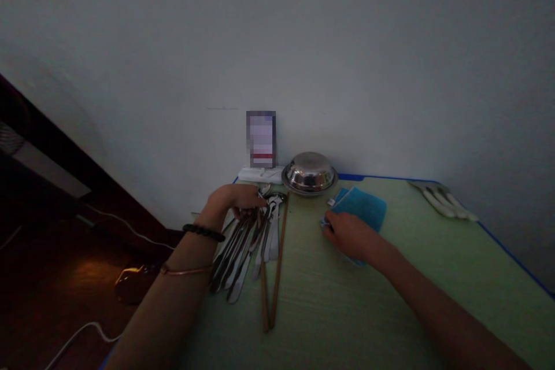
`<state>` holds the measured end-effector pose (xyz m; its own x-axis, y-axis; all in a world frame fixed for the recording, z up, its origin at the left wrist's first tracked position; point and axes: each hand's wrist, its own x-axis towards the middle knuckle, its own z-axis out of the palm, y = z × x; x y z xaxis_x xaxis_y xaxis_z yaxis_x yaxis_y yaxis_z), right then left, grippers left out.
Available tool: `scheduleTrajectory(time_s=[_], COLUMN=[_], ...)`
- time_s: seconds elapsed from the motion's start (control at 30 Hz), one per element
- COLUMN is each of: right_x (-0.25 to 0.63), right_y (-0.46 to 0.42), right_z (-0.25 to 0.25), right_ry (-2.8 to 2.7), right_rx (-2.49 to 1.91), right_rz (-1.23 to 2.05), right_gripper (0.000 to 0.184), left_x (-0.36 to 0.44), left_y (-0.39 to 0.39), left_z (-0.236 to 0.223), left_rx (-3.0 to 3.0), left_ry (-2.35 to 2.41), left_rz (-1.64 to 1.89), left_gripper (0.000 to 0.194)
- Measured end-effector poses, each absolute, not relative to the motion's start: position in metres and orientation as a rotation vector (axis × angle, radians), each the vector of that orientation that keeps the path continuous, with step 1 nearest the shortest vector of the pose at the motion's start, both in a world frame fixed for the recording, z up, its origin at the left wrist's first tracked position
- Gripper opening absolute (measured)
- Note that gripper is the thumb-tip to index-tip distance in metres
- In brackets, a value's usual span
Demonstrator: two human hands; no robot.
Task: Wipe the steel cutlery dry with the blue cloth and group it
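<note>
A pile of metal cutlery (pixel 238 260) lies on the left of the table, with handles toward me. My left hand (pixel 245 198) is over the far end of the pile, fingers curled down among the spoon heads. Just past its fingertips shows the bowl of a spoon (pixel 265 189); which piece the fingers grip is hidden. Two wooden chopsticks (pixel 277 277) lie along the pile's right side. My right hand (pixel 347 234) is closed on the near left part of a blue cloth (pixel 364 208), which rests folded on the table.
An upturned shiny metal bowl (pixel 310 170) stands against the wall. Left of it, a blurred phone-like screen (pixel 261 139) leans above a white power strip (pixel 260 174). Several forks (pixel 442 199) lie at the table's far right edge. White cables (pixel 130 222) run over the floor on the left.
</note>
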<state>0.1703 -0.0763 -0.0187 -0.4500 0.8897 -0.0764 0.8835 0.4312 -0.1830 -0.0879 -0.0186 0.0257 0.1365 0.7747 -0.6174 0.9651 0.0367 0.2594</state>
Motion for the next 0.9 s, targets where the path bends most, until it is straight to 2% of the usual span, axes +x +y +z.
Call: scheduleTrajectory(time_s=[0.2,0.4,0.57,0.73,0.9], right_x=[0.203,0.244,0.259,0.263,0.253], right_y=[-0.057,-0.051,-0.053,-0.053,-0.064], right_z=[0.009,0.048,0.062,0.071,0.082], right_ry=[-2.377,-1.6,-1.088,-1.032,-1.18], right_rx=[-1.631,-1.442,-1.144,-1.103,-0.98], right_rz=[0.466,0.871,1.034,1.087,1.008], right_gripper=[0.024,0.02,0.015,0.015,0.019], left_x=[-0.097,-0.106,-0.088,-0.047,-0.01], left_y=[-0.028,-0.047,-0.064,-0.072,-0.068], left_z=[0.048,0.076,0.102,0.111,0.116], left_rx=[1.838,1.852,2.142,2.359,2.306], left_ry=[1.655,1.699,1.833,1.721,1.486], left_rz=[-0.27,-0.106,0.026,0.354,0.154], left_gripper=[0.031,0.03,0.032,0.04,0.033])
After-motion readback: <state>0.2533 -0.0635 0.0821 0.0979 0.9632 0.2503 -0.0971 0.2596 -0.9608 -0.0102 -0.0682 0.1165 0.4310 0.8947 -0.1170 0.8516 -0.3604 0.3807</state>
